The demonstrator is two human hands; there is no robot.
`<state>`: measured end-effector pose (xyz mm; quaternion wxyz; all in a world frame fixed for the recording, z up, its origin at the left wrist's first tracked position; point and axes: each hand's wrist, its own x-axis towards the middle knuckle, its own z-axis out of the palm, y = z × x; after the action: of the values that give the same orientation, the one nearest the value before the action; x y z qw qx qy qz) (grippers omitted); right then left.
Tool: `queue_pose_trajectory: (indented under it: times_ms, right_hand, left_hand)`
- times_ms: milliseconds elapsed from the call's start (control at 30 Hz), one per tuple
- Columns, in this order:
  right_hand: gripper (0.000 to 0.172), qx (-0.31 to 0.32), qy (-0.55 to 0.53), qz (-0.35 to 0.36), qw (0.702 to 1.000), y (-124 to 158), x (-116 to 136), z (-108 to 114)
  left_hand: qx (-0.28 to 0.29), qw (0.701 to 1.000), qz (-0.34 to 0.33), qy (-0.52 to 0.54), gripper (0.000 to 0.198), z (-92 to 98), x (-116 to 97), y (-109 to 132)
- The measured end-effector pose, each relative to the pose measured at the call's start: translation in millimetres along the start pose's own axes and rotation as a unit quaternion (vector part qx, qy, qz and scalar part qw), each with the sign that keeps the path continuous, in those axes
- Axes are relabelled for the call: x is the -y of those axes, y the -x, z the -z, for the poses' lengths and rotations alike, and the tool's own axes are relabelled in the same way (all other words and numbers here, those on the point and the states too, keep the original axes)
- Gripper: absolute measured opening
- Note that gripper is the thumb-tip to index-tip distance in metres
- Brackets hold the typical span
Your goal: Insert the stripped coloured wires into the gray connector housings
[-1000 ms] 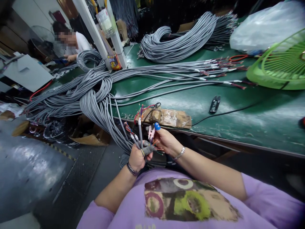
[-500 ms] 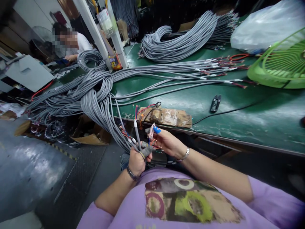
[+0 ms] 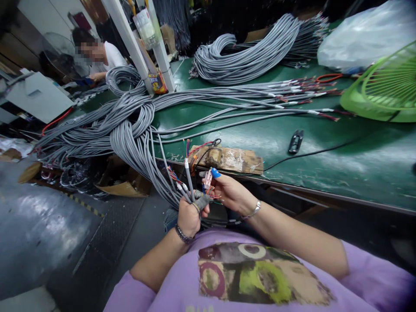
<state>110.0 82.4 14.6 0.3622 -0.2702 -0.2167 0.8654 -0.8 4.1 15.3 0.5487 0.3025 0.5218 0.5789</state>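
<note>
My left hand [image 3: 191,212] is closed around several grey cables [image 3: 189,181], which stand up out of the fist. Their stripped ends show thin coloured wires [image 3: 173,174] above white sleeves. Grey covering wraps the thumb of this hand. Close by on the right, my right hand [image 3: 229,190] pinches a small pale block with dark marks [image 3: 208,178] between thumb and fingers; its exact kind is unclear. A blue covering sits on one of its digits. Loose orange and red wire ends [image 3: 214,196] show between the two hands. The fingertips of the right hand are partly hidden.
On the green bench [image 3: 247,130] lie a scrap of wooden board [image 3: 238,160], a small black tool [image 3: 295,142], grey cable bundles [image 3: 247,60] and a green fan [image 3: 383,86]. A white post [image 3: 126,39] rises at the back. Another person [image 3: 110,56] sits at far left.
</note>
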Motion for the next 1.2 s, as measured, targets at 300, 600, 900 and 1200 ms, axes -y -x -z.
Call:
queue_pose_trajectory:
  times_ms: [300, 600, 900, 1200]
  right_hand:
    - [0.024, -0.040, 0.009, 0.015, 0.999, 1.5, -0.7, -4.6]
    - [0.045, 0.025, 0.008, -0.051, 0.998, 5.2, 1.2, 0.8]
    - [0.026, 0.037, 0.058, 0.014, 0.998, 5.2, -2.0, -0.3]
    - [0.027, -0.015, 0.081, 0.022, 0.996, 8.3, 0.2, -1.6]
  left_hand:
    - [0.004, 1.000, 0.005, -0.015, 0.033, -0.7, 1.8, 0.8]
    - [-0.009, 1.000, -0.006, -0.002, 0.032, 3.1, 3.5, 8.0]
    - [-0.034, 0.999, -0.029, 0.014, 0.035, 3.9, 1.0, 10.5]
    - [-0.028, 0.999, -0.035, 0.020, 0.034, -1.3, -0.1, 5.5]
